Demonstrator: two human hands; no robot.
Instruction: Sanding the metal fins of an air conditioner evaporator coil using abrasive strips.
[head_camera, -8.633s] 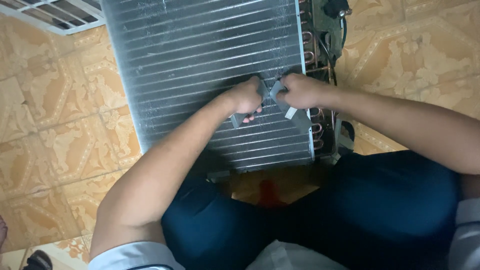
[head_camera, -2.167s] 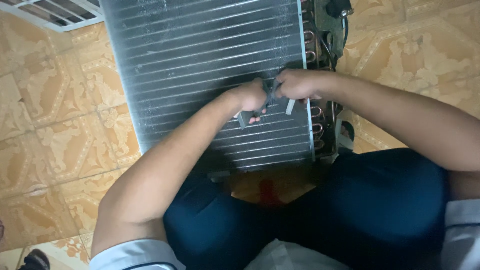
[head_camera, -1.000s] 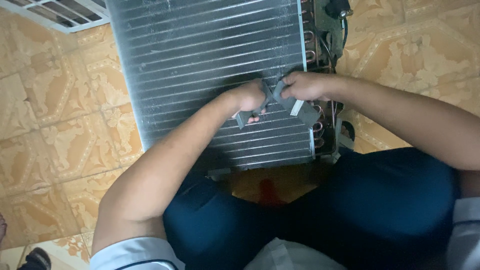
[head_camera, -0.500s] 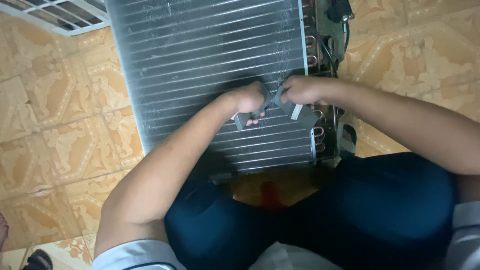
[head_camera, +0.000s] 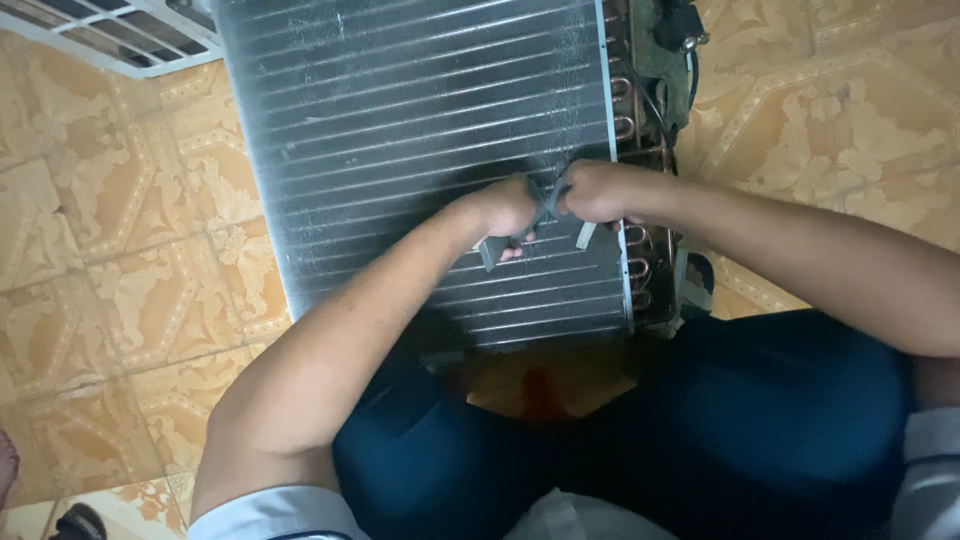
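while over finned coil (head_camera: 400, 120), left hand (head_camera: 505, 208), right hand (head_camera: 598, 190) pinching grey tool (head_camera: 545, 205)

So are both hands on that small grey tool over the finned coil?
Touching. The head view shows the left hand and the right hand both gripping the grey tool, with its ends sticking out below the fingers over the finned coil.

Count: one finned coil panel (head_camera: 420, 150); one grey tool (head_camera: 535, 215), possibly two pieces, blurred; two hands, left hand (head_camera: 500, 210), right hand (head_camera: 595, 190); one white grille (head_camera: 110, 35); several copper tube bends (head_camera: 635, 250).
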